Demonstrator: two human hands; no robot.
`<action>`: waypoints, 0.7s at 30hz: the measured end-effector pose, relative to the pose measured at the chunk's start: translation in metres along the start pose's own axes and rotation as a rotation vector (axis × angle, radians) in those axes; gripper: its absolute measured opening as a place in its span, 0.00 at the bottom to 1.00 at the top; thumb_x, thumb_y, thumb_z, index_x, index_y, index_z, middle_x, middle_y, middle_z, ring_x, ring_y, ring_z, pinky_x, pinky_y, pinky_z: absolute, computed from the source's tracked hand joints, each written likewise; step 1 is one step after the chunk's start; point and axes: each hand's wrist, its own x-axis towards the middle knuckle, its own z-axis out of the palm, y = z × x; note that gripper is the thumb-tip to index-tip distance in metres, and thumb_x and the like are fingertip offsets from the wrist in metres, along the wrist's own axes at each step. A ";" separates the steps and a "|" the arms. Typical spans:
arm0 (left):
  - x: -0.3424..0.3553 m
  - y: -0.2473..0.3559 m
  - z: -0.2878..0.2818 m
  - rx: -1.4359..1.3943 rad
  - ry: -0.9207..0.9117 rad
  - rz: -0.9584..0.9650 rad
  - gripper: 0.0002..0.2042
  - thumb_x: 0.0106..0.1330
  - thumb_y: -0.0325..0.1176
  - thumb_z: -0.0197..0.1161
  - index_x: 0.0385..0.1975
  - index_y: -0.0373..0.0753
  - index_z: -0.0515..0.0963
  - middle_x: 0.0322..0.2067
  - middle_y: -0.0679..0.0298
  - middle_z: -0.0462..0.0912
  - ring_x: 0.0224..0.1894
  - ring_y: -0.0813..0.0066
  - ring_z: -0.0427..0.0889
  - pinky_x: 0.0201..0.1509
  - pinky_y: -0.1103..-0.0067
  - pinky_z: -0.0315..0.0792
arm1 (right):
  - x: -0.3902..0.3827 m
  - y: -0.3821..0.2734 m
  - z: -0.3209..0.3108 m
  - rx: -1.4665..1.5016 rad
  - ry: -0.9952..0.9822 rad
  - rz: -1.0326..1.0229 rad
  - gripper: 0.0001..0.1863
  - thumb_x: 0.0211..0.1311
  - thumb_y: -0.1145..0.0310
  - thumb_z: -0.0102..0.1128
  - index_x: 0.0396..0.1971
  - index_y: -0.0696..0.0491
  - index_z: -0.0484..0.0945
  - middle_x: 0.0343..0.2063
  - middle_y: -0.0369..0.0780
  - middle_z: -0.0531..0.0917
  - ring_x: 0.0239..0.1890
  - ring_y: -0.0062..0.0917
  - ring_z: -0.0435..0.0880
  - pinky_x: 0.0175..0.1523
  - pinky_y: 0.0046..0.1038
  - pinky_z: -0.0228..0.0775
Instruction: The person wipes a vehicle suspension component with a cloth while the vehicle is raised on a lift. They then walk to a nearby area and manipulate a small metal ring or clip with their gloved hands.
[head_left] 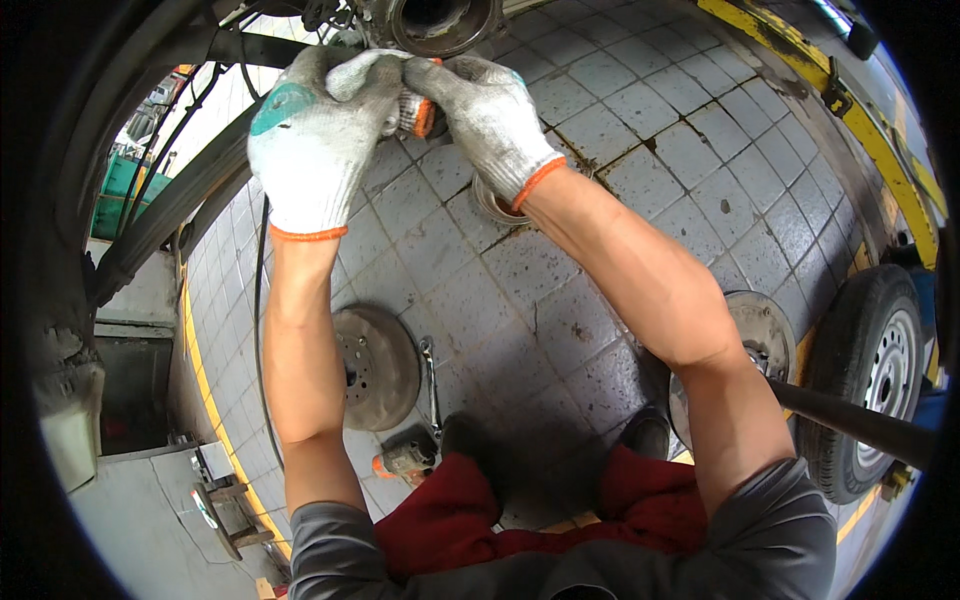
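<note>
My left hand (310, 135), in a soiled white knit glove with a green patch, is raised at the top centre with its fingers closed. My right hand (485, 115), also gloved, is closed beside it, fingertips pointing inward. Between them is a bunched whitish item with an orange band (418, 112), possibly knit fabric; what exactly it is, and what else my fingers grip, is hidden. Just beyond my fingers is a round dark metal housing (436, 22) on the vehicle's underside, with a dark steel beam (180, 200) running down to the left.
Below lie a metal disc (375, 365), a wrench (431, 390) and a power tool (405, 460). A round container (485, 210) sits behind my right wrist. At right are another disc (745, 310), a dark bar (860, 420), a tyred wheel (850, 360) and a yellow lift beam (880, 170).
</note>
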 end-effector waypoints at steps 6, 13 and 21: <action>-0.013 0.000 0.024 -0.077 0.073 0.090 0.22 0.61 0.54 0.73 0.40 0.39 0.88 0.32 0.53 0.90 0.35 0.56 0.90 0.40 0.70 0.82 | 0.014 0.016 -0.033 -0.145 0.042 0.003 0.36 0.63 0.50 0.72 0.57 0.69 0.79 0.48 0.51 0.89 0.47 0.30 0.89 0.56 0.28 0.78; -0.027 0.011 0.049 -0.581 -0.249 -0.329 0.26 0.66 0.55 0.72 0.48 0.34 0.86 0.37 0.57 0.90 0.36 0.71 0.89 0.36 0.76 0.79 | 0.018 -0.011 -0.065 -0.248 0.105 -0.033 0.27 0.62 0.48 0.71 0.44 0.59 0.87 0.34 0.44 0.90 0.36 0.28 0.87 0.46 0.31 0.77; -0.020 0.054 0.086 -1.305 -0.417 -0.592 0.21 0.69 0.48 0.73 0.50 0.38 0.83 0.42 0.64 0.88 0.38 0.75 0.85 0.41 0.76 0.81 | 0.056 -0.044 -0.095 -0.064 0.162 -0.174 0.17 0.70 0.63 0.66 0.46 0.64 0.83 0.39 0.44 0.88 0.40 0.28 0.86 0.44 0.31 0.78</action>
